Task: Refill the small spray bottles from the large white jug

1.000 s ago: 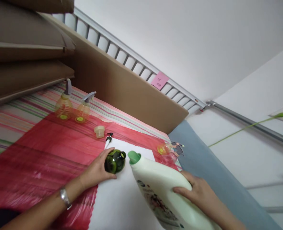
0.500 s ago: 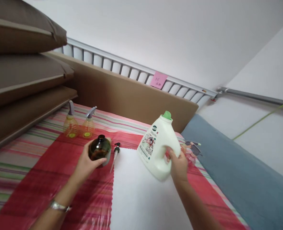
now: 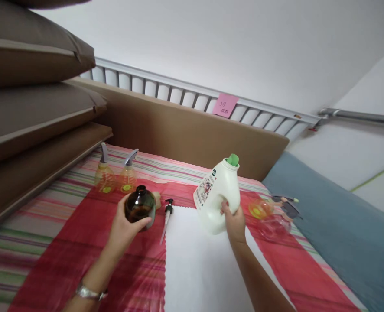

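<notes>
While 2 spray bottles (image 3: pixel 115 180) wait at the back, your left hand (image 3: pixel 123 227) is wrapped around the amber glass bottle (image 3: pixel 140 207), upright and uncapped, its pump head (image 3: pixel 167 212) lying beside it on the red cloth (image 3: pixel 81 242). Your right hand (image 3: pixel 234 221) is closed on the white detergent jug (image 3: pixel 216 195), near upright above the white mat (image 3: pixel 195 264). 1 second ago the jug leaned spout-first toward the bottle.

Pink sticky note (image 3: pixel 225 105) on white railing (image 3: pixel 179 93), handwritten "311" with an unreadable second line, white detergent jug (image 3: pixel 216 195) with round dark logo and pictured label, print too small to read
</notes>
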Action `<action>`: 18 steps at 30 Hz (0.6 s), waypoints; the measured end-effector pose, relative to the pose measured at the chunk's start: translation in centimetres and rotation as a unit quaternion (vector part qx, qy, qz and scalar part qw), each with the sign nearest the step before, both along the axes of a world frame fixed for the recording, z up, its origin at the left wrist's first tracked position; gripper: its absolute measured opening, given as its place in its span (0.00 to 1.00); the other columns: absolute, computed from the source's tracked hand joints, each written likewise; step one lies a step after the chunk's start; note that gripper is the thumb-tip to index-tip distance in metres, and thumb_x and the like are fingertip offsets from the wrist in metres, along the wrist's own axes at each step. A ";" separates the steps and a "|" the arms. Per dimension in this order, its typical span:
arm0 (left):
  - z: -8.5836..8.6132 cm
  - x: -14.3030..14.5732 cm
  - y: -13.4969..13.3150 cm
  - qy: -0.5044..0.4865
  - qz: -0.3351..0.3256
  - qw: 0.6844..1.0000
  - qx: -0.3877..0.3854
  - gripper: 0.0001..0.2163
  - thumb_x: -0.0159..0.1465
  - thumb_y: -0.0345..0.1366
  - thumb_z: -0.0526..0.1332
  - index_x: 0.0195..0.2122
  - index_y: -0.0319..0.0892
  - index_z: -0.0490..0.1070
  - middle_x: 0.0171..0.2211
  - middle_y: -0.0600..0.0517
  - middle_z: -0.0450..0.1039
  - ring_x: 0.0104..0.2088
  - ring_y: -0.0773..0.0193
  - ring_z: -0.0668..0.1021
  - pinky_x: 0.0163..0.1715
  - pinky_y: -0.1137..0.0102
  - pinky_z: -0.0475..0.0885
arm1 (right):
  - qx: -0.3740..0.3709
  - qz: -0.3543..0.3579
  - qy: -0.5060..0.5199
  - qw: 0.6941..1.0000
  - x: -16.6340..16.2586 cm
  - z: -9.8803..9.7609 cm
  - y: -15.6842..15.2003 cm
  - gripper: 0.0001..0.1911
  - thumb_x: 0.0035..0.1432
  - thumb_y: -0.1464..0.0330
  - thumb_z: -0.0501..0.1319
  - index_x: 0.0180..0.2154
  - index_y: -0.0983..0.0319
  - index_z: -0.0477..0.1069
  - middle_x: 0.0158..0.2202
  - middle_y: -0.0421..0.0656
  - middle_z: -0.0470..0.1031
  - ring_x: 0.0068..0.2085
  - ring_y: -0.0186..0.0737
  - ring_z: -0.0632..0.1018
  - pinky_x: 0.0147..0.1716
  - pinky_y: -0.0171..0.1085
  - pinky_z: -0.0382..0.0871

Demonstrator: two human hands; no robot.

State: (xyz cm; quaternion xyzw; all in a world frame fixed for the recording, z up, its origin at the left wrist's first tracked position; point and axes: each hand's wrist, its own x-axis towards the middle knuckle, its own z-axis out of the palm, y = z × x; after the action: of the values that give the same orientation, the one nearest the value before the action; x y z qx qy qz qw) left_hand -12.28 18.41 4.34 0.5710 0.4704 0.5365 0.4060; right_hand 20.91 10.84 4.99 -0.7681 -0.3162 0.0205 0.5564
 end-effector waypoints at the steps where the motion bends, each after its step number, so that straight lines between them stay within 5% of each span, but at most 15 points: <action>1: -0.1 0.0 0.0 0.001 -0.001 1.000 0.001 0.36 0.44 0.37 0.70 0.54 0.44 0.57 0.52 0.45 0.66 0.52 0.52 0.71 0.54 0.54 0.65 | 0.005 0.011 -0.005 1.000 0.2 0.2 -0.4 0.21 0.45 0.52 0.62 0.33 0.63 0.69 0.26 0.43 0.75 0.32 0.47 0.75 0.35 0.42 0.67; 7: 0.1 -0.1 -0.3 0.017 0.023 0.999 0.018 0.36 0.44 0.38 0.70 0.54 0.43 0.58 0.51 0.45 0.67 0.52 0.52 0.71 0.53 0.55 0.66 | 0.090 -0.022 -0.063 0.994 -1.4 2.6 -4.5 0.29 0.54 0.52 0.55 0.50 0.65 0.63 0.51 0.55 0.69 0.48 0.48 0.72 0.46 0.44 0.65; 10: 0.1 -0.1 -0.5 0.019 0.036 0.999 0.022 0.36 0.44 0.39 0.70 0.54 0.43 0.58 0.52 0.45 0.67 0.52 0.52 0.71 0.53 0.55 0.66 | -0.034 0.098 -0.031 0.994 -4.7 2.4 -4.5 0.26 0.55 0.52 0.52 0.47 0.64 0.66 0.45 0.52 0.73 0.43 0.46 0.75 0.41 0.42 0.68; 13: 0.0 -0.1 -0.5 0.012 0.038 0.999 0.017 0.37 0.43 0.40 0.70 0.54 0.43 0.57 0.52 0.44 0.66 0.52 0.51 0.71 0.53 0.55 0.66 | -0.153 0.216 0.000 0.964 -8.4 0.7 -1.1 0.19 0.52 0.54 0.59 0.39 0.62 0.72 0.34 0.45 0.78 0.31 0.41 0.77 0.29 0.38 0.70; 18: 0.3 0.1 -1.0 -0.007 0.021 1.000 0.007 0.35 0.44 0.37 0.70 0.53 0.43 0.59 0.50 0.45 0.68 0.51 0.53 0.73 0.52 0.57 0.68 | -0.278 0.240 -0.012 0.930 -11.8 -2.4 7.3 0.15 0.57 0.57 0.59 0.30 0.64 0.72 0.24 0.38 0.74 0.24 0.33 0.74 0.28 0.36 0.70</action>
State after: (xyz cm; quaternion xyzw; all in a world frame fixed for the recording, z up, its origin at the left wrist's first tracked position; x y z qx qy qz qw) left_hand -12.21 17.37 4.66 0.5598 0.4756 0.5521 0.3945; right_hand 9.15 18.12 2.63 -0.7936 -0.4789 0.2313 0.2955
